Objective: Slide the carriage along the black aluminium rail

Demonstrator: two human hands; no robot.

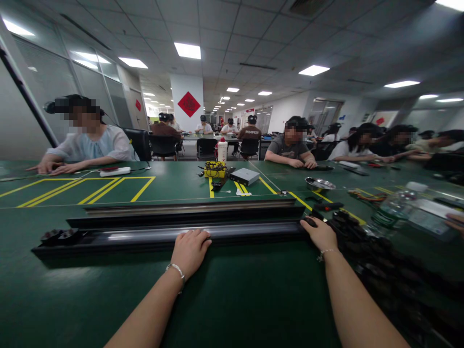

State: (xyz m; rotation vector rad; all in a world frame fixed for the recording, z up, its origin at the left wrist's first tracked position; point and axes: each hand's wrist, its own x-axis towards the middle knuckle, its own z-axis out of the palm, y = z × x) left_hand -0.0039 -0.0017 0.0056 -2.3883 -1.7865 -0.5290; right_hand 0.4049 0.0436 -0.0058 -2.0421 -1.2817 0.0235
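While the left hand (190,247) touches the black channel (116,248) mid-length, the right hand (322,235) is at its right end.
The channel lies left to right on the worktop (253,295); left fingers curl loosely, hold unclear; right fingers pinch a small black part (310,221).

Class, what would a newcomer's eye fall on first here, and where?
First, the long black channel lying across the green table, with the left hand on its near side around the middle and the right hand at its right end. Beyond it, bright yellow lines mark the table, and farther back a red diamond stands out on a white pillar.
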